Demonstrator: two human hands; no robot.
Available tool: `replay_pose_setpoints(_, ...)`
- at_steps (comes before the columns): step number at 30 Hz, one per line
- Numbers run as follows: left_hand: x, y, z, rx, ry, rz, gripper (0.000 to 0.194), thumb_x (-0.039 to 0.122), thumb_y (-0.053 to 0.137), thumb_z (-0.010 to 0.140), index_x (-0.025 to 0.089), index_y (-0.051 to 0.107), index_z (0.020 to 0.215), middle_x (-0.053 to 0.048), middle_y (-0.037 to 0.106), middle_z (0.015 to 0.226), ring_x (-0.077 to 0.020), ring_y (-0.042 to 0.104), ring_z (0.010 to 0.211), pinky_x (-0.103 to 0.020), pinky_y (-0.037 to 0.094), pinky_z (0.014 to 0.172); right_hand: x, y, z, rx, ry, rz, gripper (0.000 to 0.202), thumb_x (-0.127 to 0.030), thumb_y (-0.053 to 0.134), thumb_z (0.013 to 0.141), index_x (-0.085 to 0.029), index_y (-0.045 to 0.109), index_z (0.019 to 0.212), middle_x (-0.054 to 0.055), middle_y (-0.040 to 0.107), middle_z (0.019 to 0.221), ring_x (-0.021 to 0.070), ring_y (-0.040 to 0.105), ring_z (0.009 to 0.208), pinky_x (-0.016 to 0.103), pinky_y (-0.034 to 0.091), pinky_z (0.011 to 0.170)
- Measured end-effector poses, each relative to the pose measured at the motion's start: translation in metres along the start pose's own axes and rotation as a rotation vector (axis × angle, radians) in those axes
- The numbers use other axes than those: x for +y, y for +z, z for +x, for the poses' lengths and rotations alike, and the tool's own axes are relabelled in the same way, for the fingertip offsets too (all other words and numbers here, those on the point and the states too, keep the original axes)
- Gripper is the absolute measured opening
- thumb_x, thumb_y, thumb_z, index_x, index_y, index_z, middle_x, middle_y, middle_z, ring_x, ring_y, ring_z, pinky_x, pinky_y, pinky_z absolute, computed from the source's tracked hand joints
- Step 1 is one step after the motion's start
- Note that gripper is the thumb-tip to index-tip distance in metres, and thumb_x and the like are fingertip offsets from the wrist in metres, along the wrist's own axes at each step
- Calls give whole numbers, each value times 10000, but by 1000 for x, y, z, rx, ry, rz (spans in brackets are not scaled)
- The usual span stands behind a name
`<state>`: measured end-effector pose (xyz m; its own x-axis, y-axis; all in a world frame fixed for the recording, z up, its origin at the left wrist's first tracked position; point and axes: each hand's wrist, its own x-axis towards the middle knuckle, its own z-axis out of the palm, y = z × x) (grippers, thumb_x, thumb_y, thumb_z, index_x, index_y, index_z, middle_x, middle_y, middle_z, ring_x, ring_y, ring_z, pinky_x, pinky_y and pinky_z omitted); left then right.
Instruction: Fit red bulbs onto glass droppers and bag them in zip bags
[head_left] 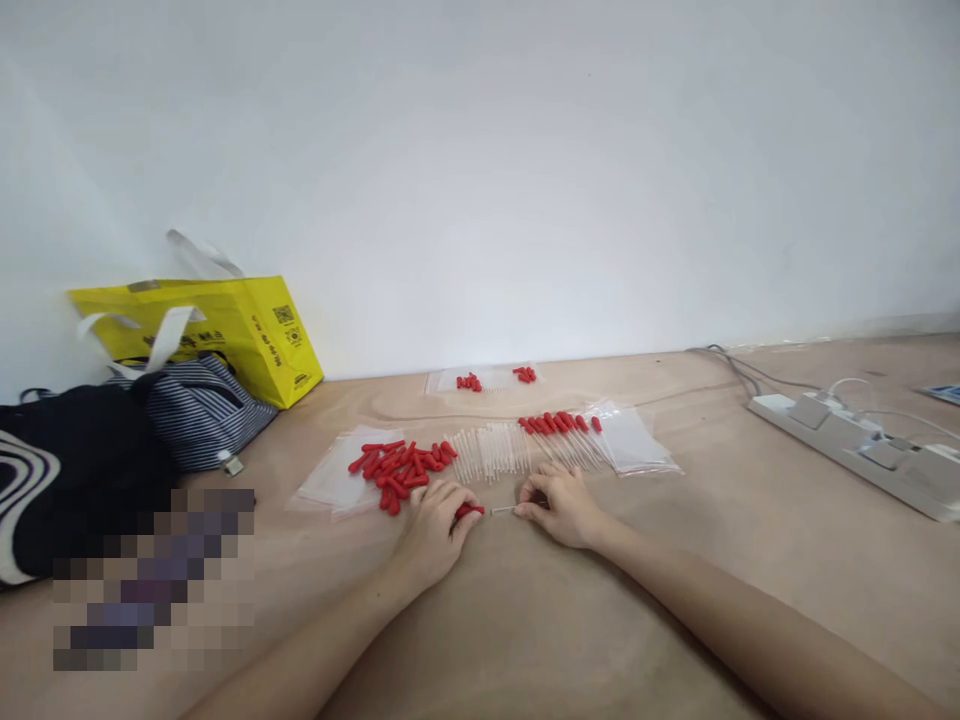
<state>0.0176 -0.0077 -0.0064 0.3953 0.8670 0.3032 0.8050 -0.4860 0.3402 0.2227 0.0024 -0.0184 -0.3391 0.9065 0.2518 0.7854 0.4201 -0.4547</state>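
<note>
Bulbs (391, 466) are red, sticks (493, 452) white, tote (276, 345) yellow, pouch (201, 412) striped.

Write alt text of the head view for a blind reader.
A person's left hand holds a red cap and the right hand a thin pale stick, ends facing, over a wooden table. Beyond lie more red caps, more sticks and plastic bags; a yellow bag stands left, a power strip lies right.

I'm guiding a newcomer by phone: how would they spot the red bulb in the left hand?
On the wooden table, find the red bulb pile. At its near right edge, the left hand holds one red bulb facing a thin pale tube. Only that bulb is held.
</note>
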Motion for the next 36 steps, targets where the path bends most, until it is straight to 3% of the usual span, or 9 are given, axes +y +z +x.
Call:
replay_pose_setpoints(5, 0, 3, 0, 43, -4, 4, 113, 246, 425, 826, 208, 531, 813, -1, 629, 848, -175, 535, 834, -380, 268, 832, -3, 8, -2, 121, -52, -92, 98, -207, 479, 818, -175, 532, 742, 11, 592, 768, 156, 481, 796, 318, 220, 734)
replay_pose_setpoints(11, -2, 5, -1, 68, -7, 11, 153, 254, 434, 833, 234, 555, 925, -15, 652, 927, -180, 552, 887, -400, 232, 878, -8, 9, -6, 212, -133, -13, 137, -173, 417, 846, -191, 549, 878, 17, 627, 826, 140, 499, 781, 307, 215, 744)
replay_pose_setpoints(19, -1, 5, -1, 91, -8, 9, 193, 265, 401, 848, 242, 590, 877, -4, 659, 873, -168, 556, 855, -407, 221, 894, -19, 10, -10, 203, -229, -53, 181, -187, 403, 852, -205, 583, 853, 9, 634, 756, 127, 514, 741, 307, 202, 752)
replay_pose_setpoints(26, 7, 4, -1, 108, -57, -69, 184, 268, 399, 838, 226, 578, 827, 8, 661, 826, -160, 562, 809, -370, 292, 856, -21, 12, -13, 203, -283, -40, 216, -169, 341, 858, -182, 550, 804, -3, 600, 688, 108, 505, 637, 307, 216, 792)
replay_pose_setpoints(36, 5, 5, -3, 130, -22, -70, 186, 272, 414, 826, 230, 594, 810, 9, 661, 791, -160, 565, 794, -395, 262, 883, -15, 8, -10, 202, -369, -89, 228, -169, 369, 847, -191, 596, 856, 18, 596, 715, 113, 465, 625, 294, 212, 683)
